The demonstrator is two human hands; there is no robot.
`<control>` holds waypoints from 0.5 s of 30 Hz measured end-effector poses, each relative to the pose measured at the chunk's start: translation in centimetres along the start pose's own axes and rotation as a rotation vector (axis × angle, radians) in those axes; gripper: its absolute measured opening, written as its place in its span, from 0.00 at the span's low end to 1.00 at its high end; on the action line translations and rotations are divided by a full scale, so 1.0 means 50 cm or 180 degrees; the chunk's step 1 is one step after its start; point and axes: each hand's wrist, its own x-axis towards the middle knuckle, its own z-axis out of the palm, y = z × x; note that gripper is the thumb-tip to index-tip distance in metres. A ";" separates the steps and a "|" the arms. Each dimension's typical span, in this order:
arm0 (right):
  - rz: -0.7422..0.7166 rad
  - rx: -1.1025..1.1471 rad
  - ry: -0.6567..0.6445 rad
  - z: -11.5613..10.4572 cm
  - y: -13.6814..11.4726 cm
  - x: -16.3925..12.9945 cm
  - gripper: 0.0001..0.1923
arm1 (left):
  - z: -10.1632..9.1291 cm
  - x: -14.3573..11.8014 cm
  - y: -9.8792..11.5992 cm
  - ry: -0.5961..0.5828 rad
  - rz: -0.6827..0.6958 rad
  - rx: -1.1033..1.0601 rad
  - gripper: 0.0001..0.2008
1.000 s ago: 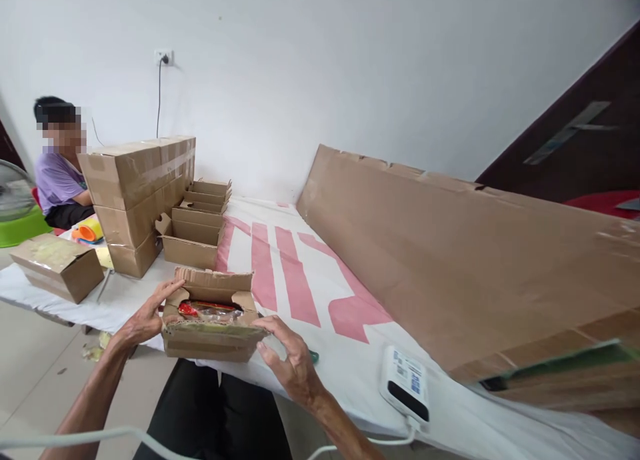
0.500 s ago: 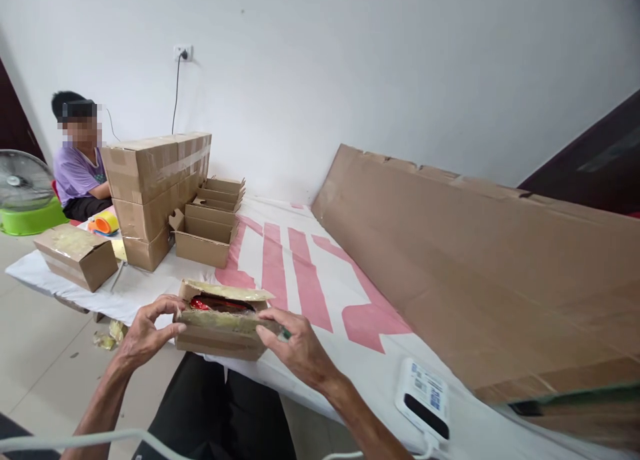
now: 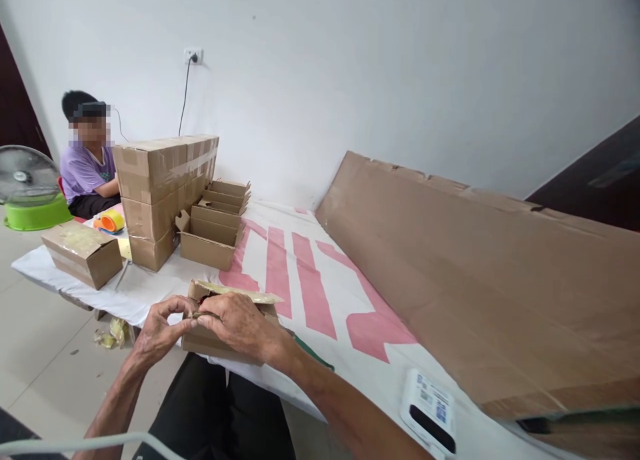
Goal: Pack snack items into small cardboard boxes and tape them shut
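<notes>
Fan (image 3: 24, 176) near person (image 3: 89, 163) in purple shirt (image 3: 80, 175); black cord (image 3: 185, 100) plugged into wall socket (image 3: 187, 53).

My remote feed, wearer's kit: left hand (image 3: 159, 327) and right hand (image 3: 237, 320) ungloved, forearms (image 3: 323, 390) bare. Black trousers (image 3: 195, 410), plain, softly creased. Pale round cable (image 3: 95, 440) curves lower left — worn or not, I can't tell.

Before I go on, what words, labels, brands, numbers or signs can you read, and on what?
Nothing is readable.
White device: printed label, too small to read.
White cloth: large pink shapes, perhaps lettering, none I can identify.
Purple shirt: green print, too small to read.
Held cardboard box: no print on the visible sides.
</notes>
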 end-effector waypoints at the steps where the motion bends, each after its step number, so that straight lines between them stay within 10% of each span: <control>1: 0.0002 0.0050 0.0008 0.003 0.002 0.002 0.11 | -0.002 0.000 0.005 -0.0038 -0.0045 -0.0112 0.15; 15: -0.0304 0.0098 0.0409 0.033 0.012 -0.005 0.14 | 0.010 0.004 0.019 0.0244 -0.0463 -0.0616 0.22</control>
